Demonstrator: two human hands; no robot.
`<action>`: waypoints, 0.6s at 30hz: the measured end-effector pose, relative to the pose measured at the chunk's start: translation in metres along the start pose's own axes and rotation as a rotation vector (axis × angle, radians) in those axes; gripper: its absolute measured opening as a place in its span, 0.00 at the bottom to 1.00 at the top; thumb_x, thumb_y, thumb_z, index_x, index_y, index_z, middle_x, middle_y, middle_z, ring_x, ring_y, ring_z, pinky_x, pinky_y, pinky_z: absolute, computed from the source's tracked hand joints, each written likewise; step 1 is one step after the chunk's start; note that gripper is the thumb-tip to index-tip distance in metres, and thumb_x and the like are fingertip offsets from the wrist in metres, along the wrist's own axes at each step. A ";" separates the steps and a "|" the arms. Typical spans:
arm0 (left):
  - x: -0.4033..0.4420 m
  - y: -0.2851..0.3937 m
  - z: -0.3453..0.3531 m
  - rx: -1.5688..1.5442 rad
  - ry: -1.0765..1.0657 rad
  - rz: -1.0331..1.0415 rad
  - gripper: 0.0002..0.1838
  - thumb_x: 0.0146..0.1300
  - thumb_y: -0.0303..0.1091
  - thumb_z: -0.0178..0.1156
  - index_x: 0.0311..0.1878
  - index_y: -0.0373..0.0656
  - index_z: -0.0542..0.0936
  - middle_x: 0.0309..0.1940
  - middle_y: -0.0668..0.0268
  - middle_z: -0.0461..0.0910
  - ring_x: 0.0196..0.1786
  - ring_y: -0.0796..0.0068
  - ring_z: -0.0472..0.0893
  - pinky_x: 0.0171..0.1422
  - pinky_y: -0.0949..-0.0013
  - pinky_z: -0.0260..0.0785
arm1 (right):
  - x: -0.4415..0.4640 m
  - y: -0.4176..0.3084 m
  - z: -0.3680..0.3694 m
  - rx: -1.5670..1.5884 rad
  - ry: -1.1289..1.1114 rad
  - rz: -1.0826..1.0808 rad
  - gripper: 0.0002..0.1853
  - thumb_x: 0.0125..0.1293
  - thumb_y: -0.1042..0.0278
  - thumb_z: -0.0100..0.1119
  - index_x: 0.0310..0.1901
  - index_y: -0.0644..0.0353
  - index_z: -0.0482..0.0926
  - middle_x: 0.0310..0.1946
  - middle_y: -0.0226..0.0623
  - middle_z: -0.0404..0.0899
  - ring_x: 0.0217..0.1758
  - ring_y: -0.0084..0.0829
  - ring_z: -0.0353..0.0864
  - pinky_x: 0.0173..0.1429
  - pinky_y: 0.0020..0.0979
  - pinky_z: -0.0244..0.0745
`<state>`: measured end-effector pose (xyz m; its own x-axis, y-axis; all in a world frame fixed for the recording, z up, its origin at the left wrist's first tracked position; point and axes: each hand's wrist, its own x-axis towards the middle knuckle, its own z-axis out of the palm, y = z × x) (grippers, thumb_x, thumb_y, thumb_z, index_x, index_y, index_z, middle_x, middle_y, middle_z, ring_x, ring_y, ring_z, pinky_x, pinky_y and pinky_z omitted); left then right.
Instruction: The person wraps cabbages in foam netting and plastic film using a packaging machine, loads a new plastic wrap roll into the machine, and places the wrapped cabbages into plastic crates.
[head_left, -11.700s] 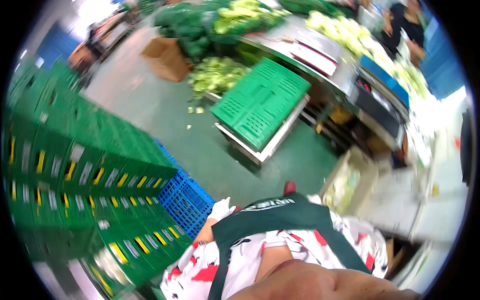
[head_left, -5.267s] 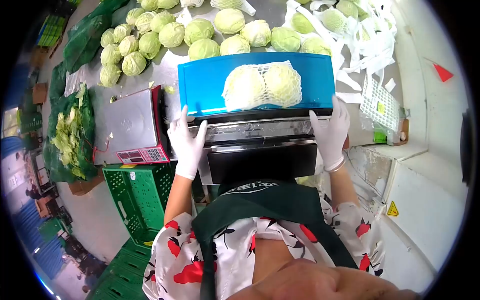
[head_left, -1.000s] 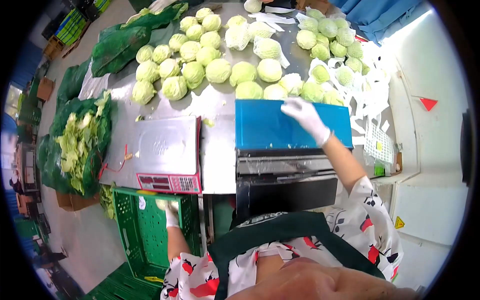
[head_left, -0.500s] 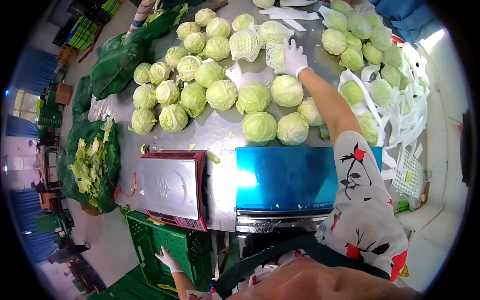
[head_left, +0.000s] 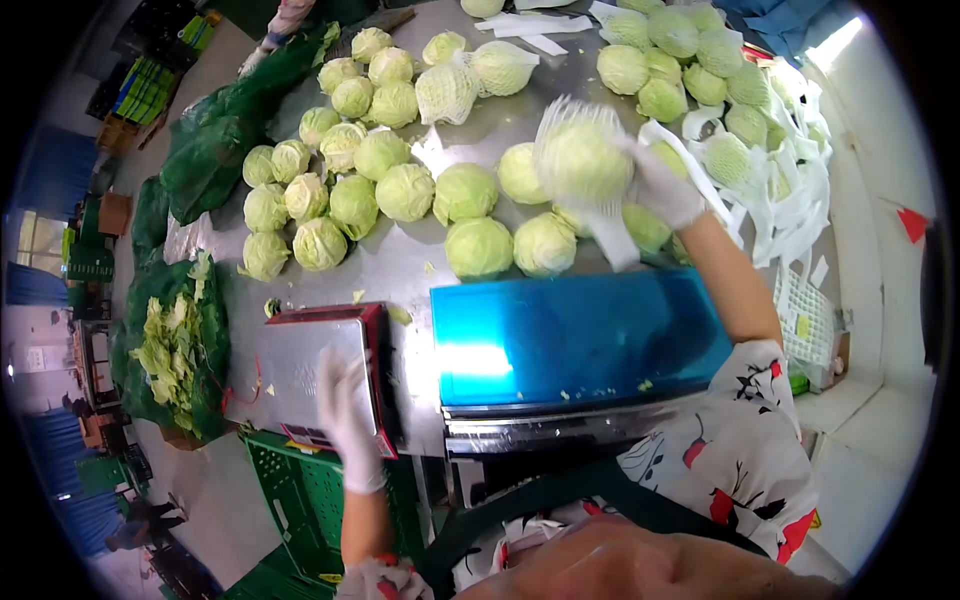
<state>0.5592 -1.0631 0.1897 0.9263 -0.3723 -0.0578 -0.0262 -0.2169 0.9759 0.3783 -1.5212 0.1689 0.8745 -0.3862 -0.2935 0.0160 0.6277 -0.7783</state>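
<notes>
My right hand (head_left: 664, 186), in a white glove, grips a cabbage in a white foam net (head_left: 585, 155), raised over the far side of the blue-topped machine (head_left: 580, 340). The net's loose end hangs down, and motion blurs it. My left hand (head_left: 347, 415), also gloved, is over the scale (head_left: 318, 372) near its right edge, fingers apart and blurred, holding nothing. Several bare cabbages (head_left: 405, 192) lie on the metal table beyond the scale and the machine. Two netted cabbages (head_left: 447, 92) sit farther back.
Netted cabbages (head_left: 720, 50) and white foam nets (head_left: 790, 190) are heaped at the right. Green mesh sacks (head_left: 215, 150) and one with leaves (head_left: 170, 345) lie at the left. A green crate (head_left: 300, 500) stands below the scale. Another person's arm (head_left: 280, 30) shows at the top left.
My right hand has taken hold of the netted cabbage and brought it nearer, off the table. My left hand has risen from the green crate to over the scale.
</notes>
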 end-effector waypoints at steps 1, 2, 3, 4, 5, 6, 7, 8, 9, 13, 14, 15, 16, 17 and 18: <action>-0.004 0.005 0.033 -0.150 -0.299 0.008 0.23 0.73 0.29 0.51 0.69 0.29 0.72 0.73 0.50 0.68 0.72 0.59 0.72 0.74 0.59 0.66 | -0.034 0.009 0.022 -0.015 0.009 0.058 0.27 0.74 0.53 0.58 0.67 0.62 0.72 0.61 0.38 0.80 0.63 0.32 0.81 0.66 0.39 0.79; -0.014 0.017 0.066 -0.245 -0.460 -0.099 0.32 0.74 0.29 0.49 0.78 0.32 0.56 0.74 0.49 0.66 0.72 0.58 0.72 0.75 0.59 0.65 | -0.069 0.020 0.044 -0.134 0.070 0.066 0.26 0.73 0.56 0.59 0.66 0.63 0.73 0.59 0.37 0.81 0.62 0.30 0.81 0.65 0.36 0.78; -0.029 0.035 0.096 -0.214 -0.624 -0.001 0.36 0.70 0.28 0.55 0.80 0.35 0.55 0.74 0.49 0.65 0.74 0.57 0.70 0.77 0.58 0.62 | -0.099 0.032 0.063 -0.254 0.129 0.077 0.26 0.72 0.58 0.61 0.66 0.65 0.73 0.58 0.36 0.81 0.61 0.28 0.81 0.64 0.34 0.78; -0.039 0.035 0.118 -0.130 -0.700 0.124 0.39 0.68 0.30 0.59 0.80 0.37 0.55 0.74 0.48 0.65 0.74 0.55 0.69 0.78 0.58 0.62 | -0.122 0.047 0.080 -0.251 0.139 -0.030 0.27 0.70 0.61 0.64 0.65 0.65 0.73 0.57 0.36 0.81 0.59 0.26 0.80 0.64 0.33 0.77; -0.052 0.032 0.133 -0.047 -0.778 0.246 0.42 0.66 0.31 0.63 0.80 0.39 0.55 0.74 0.47 0.64 0.75 0.53 0.67 0.78 0.57 0.62 | -0.144 0.064 0.098 -0.248 0.152 -0.132 0.28 0.68 0.64 0.67 0.65 0.66 0.73 0.55 0.36 0.82 0.57 0.24 0.80 0.64 0.31 0.76; -0.066 0.032 0.144 0.101 -0.801 0.284 0.45 0.62 0.34 0.66 0.80 0.39 0.56 0.73 0.47 0.65 0.74 0.52 0.67 0.77 0.57 0.63 | -0.165 0.084 0.109 -0.258 0.306 -0.175 0.31 0.63 0.67 0.72 0.66 0.67 0.72 0.55 0.36 0.81 0.56 0.25 0.79 0.63 0.30 0.75; -0.075 0.032 0.154 0.243 -0.820 0.332 0.47 0.59 0.36 0.70 0.79 0.40 0.57 0.71 0.47 0.65 0.74 0.50 0.67 0.76 0.57 0.64 | -0.178 0.120 0.103 -0.379 0.482 -0.270 0.36 0.62 0.65 0.75 0.68 0.68 0.69 0.57 0.40 0.79 0.59 0.27 0.77 0.63 0.31 0.75; -0.081 0.017 0.162 0.308 -0.811 0.340 0.49 0.56 0.40 0.73 0.78 0.41 0.60 0.68 0.48 0.65 0.72 0.49 0.69 0.75 0.57 0.66 | -0.189 0.137 0.111 -0.450 0.572 -0.339 0.39 0.60 0.62 0.76 0.68 0.70 0.67 0.59 0.42 0.78 0.61 0.29 0.76 0.64 0.32 0.74; -0.083 0.015 0.165 0.335 -0.777 0.396 0.48 0.55 0.41 0.74 0.77 0.41 0.62 0.66 0.48 0.66 0.71 0.49 0.69 0.75 0.58 0.65 | -0.202 0.153 0.119 -0.518 0.661 -0.399 0.42 0.59 0.59 0.77 0.69 0.71 0.65 0.60 0.45 0.77 0.63 0.31 0.75 0.65 0.33 0.74; -0.085 0.018 0.163 0.309 -0.815 0.433 0.45 0.58 0.40 0.72 0.76 0.41 0.63 0.65 0.49 0.68 0.70 0.51 0.70 0.75 0.59 0.65 | -0.209 0.172 0.106 -0.698 0.766 -0.375 0.53 0.58 0.49 0.77 0.73 0.77 0.57 0.66 0.58 0.70 0.71 0.44 0.70 0.75 0.40 0.65; -0.082 0.014 0.158 0.327 -0.800 0.507 0.44 0.60 0.39 0.71 0.77 0.42 0.63 0.66 0.48 0.68 0.71 0.52 0.70 0.73 0.59 0.66 | -0.210 0.172 0.102 -0.540 0.698 -0.388 0.55 0.60 0.48 0.74 0.74 0.78 0.53 0.69 0.62 0.67 0.71 0.49 0.70 0.75 0.41 0.63; -0.083 0.010 0.151 0.285 -0.745 0.509 0.47 0.59 0.48 0.72 0.77 0.40 0.62 0.64 0.46 0.70 0.64 0.47 0.76 0.72 0.58 0.68 | -0.217 0.167 0.098 -0.653 0.715 -0.368 0.54 0.62 0.49 0.73 0.75 0.78 0.53 0.71 0.62 0.65 0.74 0.49 0.67 0.77 0.40 0.60; -0.086 0.007 0.134 0.281 -0.674 0.480 0.46 0.59 0.48 0.71 0.76 0.40 0.63 0.60 0.47 0.73 0.61 0.49 0.77 0.69 0.57 0.69 | -0.232 0.164 0.099 -0.824 0.794 -0.432 0.51 0.62 0.49 0.73 0.73 0.77 0.57 0.69 0.60 0.66 0.73 0.49 0.67 0.78 0.40 0.59; -0.090 0.008 0.113 0.275 -0.601 0.453 0.46 0.60 0.48 0.71 0.76 0.39 0.63 0.56 0.49 0.77 0.57 0.50 0.79 0.66 0.55 0.71 | -0.248 0.161 0.100 -0.996 0.870 -0.501 0.48 0.62 0.49 0.73 0.72 0.76 0.60 0.68 0.59 0.68 0.73 0.49 0.66 0.78 0.40 0.59; -0.093 0.004 0.089 0.528 -0.489 0.567 0.44 0.60 0.46 0.72 0.75 0.39 0.65 0.49 0.54 0.79 0.52 0.55 0.79 0.61 0.57 0.70 | -0.269 0.165 0.095 -1.210 0.979 -0.543 0.46 0.61 0.48 0.73 0.70 0.74 0.64 0.66 0.57 0.69 0.72 0.49 0.66 0.78 0.43 0.58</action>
<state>0.4394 -1.1091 0.1799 0.4629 -0.8635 0.2001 -0.7082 -0.2246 0.6694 0.1919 -1.2501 0.1723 0.2668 -0.9193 0.2894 -0.5759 -0.3929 -0.7169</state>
